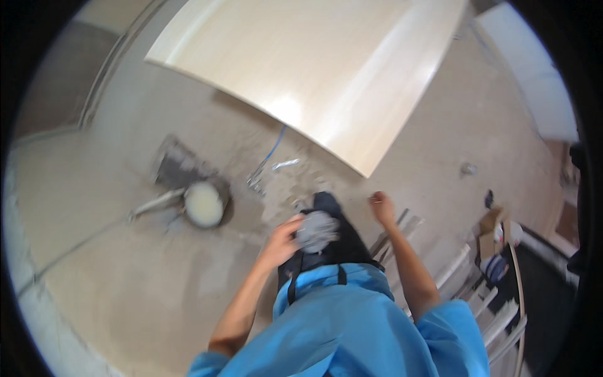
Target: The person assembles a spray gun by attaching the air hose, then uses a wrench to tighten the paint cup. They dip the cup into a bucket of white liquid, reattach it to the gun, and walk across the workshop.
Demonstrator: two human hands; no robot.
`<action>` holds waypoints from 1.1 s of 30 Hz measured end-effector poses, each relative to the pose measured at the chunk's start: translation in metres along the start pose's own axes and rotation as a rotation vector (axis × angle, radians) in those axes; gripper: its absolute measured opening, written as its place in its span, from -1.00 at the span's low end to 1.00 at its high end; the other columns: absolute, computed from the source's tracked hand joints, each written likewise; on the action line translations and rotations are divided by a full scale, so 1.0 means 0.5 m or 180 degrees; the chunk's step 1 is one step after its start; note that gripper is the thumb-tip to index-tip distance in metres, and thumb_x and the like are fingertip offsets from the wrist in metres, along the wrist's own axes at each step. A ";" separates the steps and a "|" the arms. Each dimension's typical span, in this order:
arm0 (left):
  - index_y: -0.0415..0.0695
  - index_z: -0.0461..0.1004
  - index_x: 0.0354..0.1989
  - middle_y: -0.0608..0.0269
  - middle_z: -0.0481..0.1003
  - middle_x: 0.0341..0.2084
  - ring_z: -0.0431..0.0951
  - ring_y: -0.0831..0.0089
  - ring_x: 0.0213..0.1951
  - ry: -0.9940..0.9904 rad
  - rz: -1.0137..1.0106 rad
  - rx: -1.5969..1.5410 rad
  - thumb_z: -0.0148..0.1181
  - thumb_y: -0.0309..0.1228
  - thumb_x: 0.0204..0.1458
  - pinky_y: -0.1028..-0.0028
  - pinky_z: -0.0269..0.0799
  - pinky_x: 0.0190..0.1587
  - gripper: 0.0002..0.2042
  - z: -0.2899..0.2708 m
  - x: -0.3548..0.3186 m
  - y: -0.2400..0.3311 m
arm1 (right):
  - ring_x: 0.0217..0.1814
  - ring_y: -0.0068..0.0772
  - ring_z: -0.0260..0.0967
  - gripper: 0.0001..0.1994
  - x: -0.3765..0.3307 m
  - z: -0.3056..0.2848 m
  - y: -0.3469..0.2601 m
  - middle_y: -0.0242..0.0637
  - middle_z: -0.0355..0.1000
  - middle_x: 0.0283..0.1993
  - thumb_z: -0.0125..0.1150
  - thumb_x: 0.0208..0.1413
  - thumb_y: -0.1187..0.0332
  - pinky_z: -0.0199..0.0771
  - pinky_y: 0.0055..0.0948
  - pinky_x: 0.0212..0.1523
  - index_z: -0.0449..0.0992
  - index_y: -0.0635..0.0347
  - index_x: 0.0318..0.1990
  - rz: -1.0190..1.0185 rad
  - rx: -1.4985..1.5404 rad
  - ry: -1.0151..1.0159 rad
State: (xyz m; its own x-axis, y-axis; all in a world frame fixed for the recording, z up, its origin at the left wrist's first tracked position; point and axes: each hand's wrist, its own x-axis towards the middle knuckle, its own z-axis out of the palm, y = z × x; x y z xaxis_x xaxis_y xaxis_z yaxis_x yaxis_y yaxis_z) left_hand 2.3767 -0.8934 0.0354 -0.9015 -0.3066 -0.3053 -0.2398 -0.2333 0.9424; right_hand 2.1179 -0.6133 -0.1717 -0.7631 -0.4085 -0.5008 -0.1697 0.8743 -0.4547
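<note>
In my left hand (pixel 281 244) is a round grey object (pixel 316 232) with a crumpled, streaky face, held in front of my dark trousers. Its exact kind I cannot make out. The fingers curl round its left side. My right hand (pixel 382 208) hangs out to the right, below the near corner of a large pale board (pixel 301 69). Its fingers look curled in, and whether anything small is in them is too blurred to tell.
A round container of cream-coloured liquid (pixel 204 205) stands on the floor at left, beside a dark grey slab-like thing (pixel 180 166). A blue cord (pixel 274 146) and a silvery strip (pixel 286 164) lie ahead. Pale strips (pixel 453 267) and an open cardboard box (pixel 488 235) are at right.
</note>
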 end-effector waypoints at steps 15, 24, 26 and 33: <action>-0.34 0.50 -0.20 0.02 0.46 -0.25 0.50 0.09 -0.14 -0.1449 0.0500 -0.0287 0.20 -0.77 -0.07 0.20 0.40 -0.08 -0.77 0.598 0.526 0.230 | -0.30 -0.47 0.51 -0.70 0.074 -0.317 0.455 -0.29 0.55 -0.25 0.24 0.28 0.25 0.55 -0.44 -0.33 0.58 0.25 0.03 0.1921 0.2502 0.0456; -0.26 0.60 -0.09 0.15 0.58 -0.12 0.51 0.21 -0.03 -0.1747 0.0601 0.0055 0.33 -0.67 -0.04 0.35 0.37 0.15 -0.71 0.789 0.783 0.337 | -0.37 -0.53 0.48 -0.81 0.310 -0.668 0.542 -0.38 0.52 -0.31 0.22 0.27 0.28 0.51 -0.48 -0.37 0.58 0.18 -0.10 0.2310 0.3349 0.1145; -0.25 0.62 -0.07 0.15 0.60 -0.05 0.52 0.19 0.06 -0.1653 0.0537 0.0047 0.32 -0.65 -0.01 0.35 0.31 0.25 -0.72 0.786 0.805 0.353 | -0.35 -0.49 0.50 -0.75 0.334 -0.705 0.498 -0.34 0.55 -0.29 0.21 0.28 0.25 0.54 -0.44 -0.34 0.59 0.24 -0.08 0.1691 0.3402 0.1487; -0.19 0.64 -0.04 0.19 0.66 -0.03 0.57 0.30 0.12 -0.1658 0.0542 0.0889 0.34 -0.48 0.09 0.18 0.05 0.53 -0.75 0.825 0.958 0.350 | -0.38 -0.46 0.50 -0.73 0.240 -0.558 0.508 -0.29 0.56 -0.32 0.22 0.26 0.22 0.54 -0.41 -0.35 0.60 0.27 -0.10 0.2176 0.3510 0.0655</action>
State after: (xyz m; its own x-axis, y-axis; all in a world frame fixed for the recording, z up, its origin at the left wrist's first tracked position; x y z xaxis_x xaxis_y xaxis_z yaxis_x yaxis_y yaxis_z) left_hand 1.7544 -0.7003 0.1107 -0.9761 0.1896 -0.1067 -0.0986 0.0516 0.9938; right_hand 1.8092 -0.3670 -0.1417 -0.5885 0.1617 -0.7922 0.8071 0.1752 -0.5638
